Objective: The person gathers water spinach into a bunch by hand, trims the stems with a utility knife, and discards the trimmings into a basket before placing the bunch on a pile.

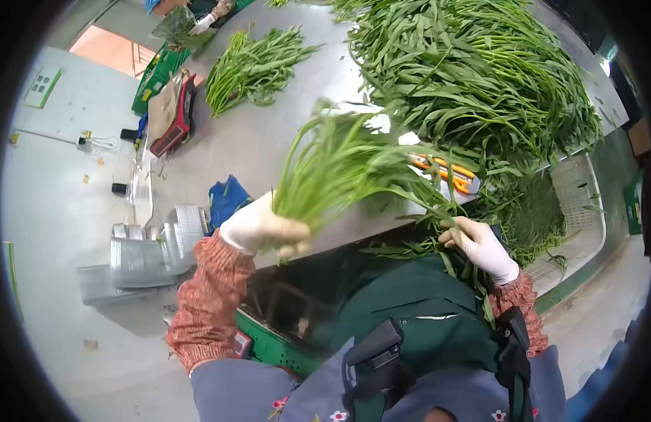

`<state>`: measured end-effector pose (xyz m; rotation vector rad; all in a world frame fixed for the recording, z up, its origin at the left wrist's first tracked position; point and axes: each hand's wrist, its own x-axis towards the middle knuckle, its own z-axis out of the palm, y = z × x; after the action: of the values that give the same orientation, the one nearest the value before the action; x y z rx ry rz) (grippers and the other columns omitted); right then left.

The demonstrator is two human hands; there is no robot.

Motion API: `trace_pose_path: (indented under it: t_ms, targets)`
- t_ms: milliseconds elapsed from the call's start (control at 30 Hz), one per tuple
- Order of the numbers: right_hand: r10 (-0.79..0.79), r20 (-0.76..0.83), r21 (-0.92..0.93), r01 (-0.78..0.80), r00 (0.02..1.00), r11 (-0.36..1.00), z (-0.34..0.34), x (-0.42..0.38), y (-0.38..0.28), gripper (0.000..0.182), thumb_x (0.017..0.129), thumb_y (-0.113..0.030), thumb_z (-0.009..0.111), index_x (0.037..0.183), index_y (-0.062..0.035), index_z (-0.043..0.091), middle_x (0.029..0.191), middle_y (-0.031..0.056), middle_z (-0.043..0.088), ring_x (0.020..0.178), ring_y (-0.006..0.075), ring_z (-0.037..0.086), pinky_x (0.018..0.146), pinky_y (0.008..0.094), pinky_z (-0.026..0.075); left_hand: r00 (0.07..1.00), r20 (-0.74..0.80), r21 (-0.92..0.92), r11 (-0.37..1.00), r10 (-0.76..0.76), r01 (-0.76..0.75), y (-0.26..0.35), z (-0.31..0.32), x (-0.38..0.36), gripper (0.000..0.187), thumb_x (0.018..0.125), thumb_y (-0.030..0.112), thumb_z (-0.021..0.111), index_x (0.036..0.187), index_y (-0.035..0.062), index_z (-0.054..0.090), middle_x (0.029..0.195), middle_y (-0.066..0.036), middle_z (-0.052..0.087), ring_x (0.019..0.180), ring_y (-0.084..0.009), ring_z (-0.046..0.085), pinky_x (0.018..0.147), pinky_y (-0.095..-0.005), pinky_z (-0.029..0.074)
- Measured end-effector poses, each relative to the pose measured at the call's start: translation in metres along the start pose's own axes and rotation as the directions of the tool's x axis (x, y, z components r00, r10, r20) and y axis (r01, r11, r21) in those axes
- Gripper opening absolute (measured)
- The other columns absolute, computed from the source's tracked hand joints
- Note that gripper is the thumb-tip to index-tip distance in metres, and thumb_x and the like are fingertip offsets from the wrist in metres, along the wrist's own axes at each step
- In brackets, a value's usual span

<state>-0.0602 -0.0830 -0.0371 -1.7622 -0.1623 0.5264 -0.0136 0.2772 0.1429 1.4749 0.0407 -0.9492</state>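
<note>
My left hand (263, 226), in a white glove, is wrapped round the stems of a bunch of leafy greens (339, 165), blurred by motion, over the metal table's near edge. Its leaves spread up and to the right. My right hand (475, 246), also gloved, pinches a leafy strand (438, 204) near the table edge, just below an orange cutter (445, 169). A large heap of greens (466, 77) covers the table's far right, and a smaller pile (255, 67) lies at the far left.
A white basket (594, 211) with loose leaves stands at the right. Along the left are a red scale (176, 123), a blue cloth (228, 200) and clear plastic trays (146, 257). A green crate (276, 344) is below the table. Another person's gloved hand (202, 24) shows at the top left.
</note>
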Motion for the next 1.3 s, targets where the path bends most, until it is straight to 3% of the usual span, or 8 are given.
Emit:
trace_pose_path:
  t_ms: [167,267,367,400,433,567,867,1300]
  targets:
    - [-0.203,0.284,-0.341,0.297,0.937,0.892,0.016,0.008,-0.045,0.031,0.094,-0.022,0.054,0.117,-0.0017,0.062,0.095,0.0183,0.069,0.085,0.0266,0.070,0.079,0.0360,0.054,0.996,0.022,0.201,0.975,0.092,-0.094,0.012,0.011,-0.001,0.032,0.079,0.012,0.077,0.106,-0.0002,0.064,0.086,-0.009,0.070,0.067,-0.0121,0.061,0.057,-0.0246,0.048]
    - [-0.161,0.454,0.425,-0.054,0.876,0.903,0.051,0.021,-0.055,0.045,0.100,-0.035,0.046,0.131,-0.0026,0.053,0.112,0.0212,0.066,0.100,0.0285,0.067,0.091,0.0379,0.052,0.985,0.150,0.327,0.935,0.090,-0.135,-0.010,0.029,0.007,0.030,0.085,0.012,0.073,0.111,0.0010,0.064,0.104,-0.007,0.068,0.091,-0.0181,0.061,0.079,-0.0329,0.050]
    - [-0.242,0.406,0.900,-0.339,0.881,0.274,0.081,0.043,-0.037,0.054,0.102,-0.043,0.038,0.137,-0.0036,0.049,0.120,0.0232,0.062,0.107,0.0315,0.064,0.096,0.0403,0.050,0.932,0.359,0.611,0.767,-0.048,-0.196,-0.053,0.022,0.013,0.040,0.086,0.024,0.074,0.117,0.0014,0.062,0.105,-0.011,0.068,0.091,-0.0212,0.063,0.082,-0.0350,0.050]
    - [-0.252,0.409,0.912,-0.382,0.877,0.149,0.079,0.049,-0.043,0.055,0.102,-0.044,0.038,0.137,-0.0039,0.048,0.121,0.0236,0.062,0.108,0.0320,0.064,0.096,0.0409,0.049,0.970,0.232,0.874,0.454,-0.073,-0.175,-0.064,0.024,0.003,0.038,0.086,0.019,0.072,0.119,0.0035,0.061,0.104,-0.013,0.068,0.092,-0.0247,0.064,0.082,-0.0339,0.050]
    - [-0.256,0.405,0.913,-0.404,0.878,0.059,0.073,0.056,-0.047,0.055,0.102,-0.045,0.037,0.137,-0.0042,0.048,0.122,0.0239,0.061,0.109,0.0325,0.063,0.096,0.0415,0.049,0.994,0.067,0.610,0.792,-0.083,0.024,-0.095,0.018,-0.002,0.037,0.081,0.013,0.072,0.116,0.0044,0.063,0.103,-0.014,0.068,0.091,-0.0297,0.065,0.080,-0.0350,0.051]
    - [-0.292,0.379,0.895,-0.428,0.878,-0.128,0.068,0.084,-0.057,0.059,0.102,-0.050,0.033,0.139,-0.0052,0.046,0.125,0.0252,0.059,0.112,0.0345,0.061,0.098,0.0437,0.048,0.955,-0.082,0.992,0.111,0.285,0.052,-0.122,0.005,-0.016,0.016,0.068,0.005,0.066,0.082,0.0058,0.059,0.076,-0.010,0.060,0.078,-0.0339,0.061,0.066,-0.0423,0.048]
    - [-0.457,0.301,0.911,-0.394,0.837,-0.120,0.062,0.131,-0.071,0.071,0.100,-0.059,0.021,0.145,-0.0069,0.037,0.136,0.0276,0.049,0.123,0.0412,0.051,0.104,0.0524,0.041,0.893,0.008,0.943,-0.301,0.449,0.143,-0.155,-0.031,-0.029,0.013,0.063,0.008,0.065,0.073,0.0074,0.057,0.071,-0.008,0.053,0.070,-0.0269,0.055,0.059,-0.0387,0.042]
    - [-0.300,0.313,0.919,-0.367,0.901,-0.146,0.063,0.134,-0.086,0.072,0.099,-0.062,0.024,0.143,-0.0077,0.040,0.133,0.0259,0.052,0.119,0.0396,0.054,0.102,0.0534,0.043,0.836,-0.064,0.958,-0.201,0.545,0.204,-0.152,-0.037,-0.031,0.027,0.067,0.002,0.061,0.093,0.0077,0.060,0.073,-0.006,0.054,0.068,-0.0259,0.055,0.058,-0.0379,0.041]
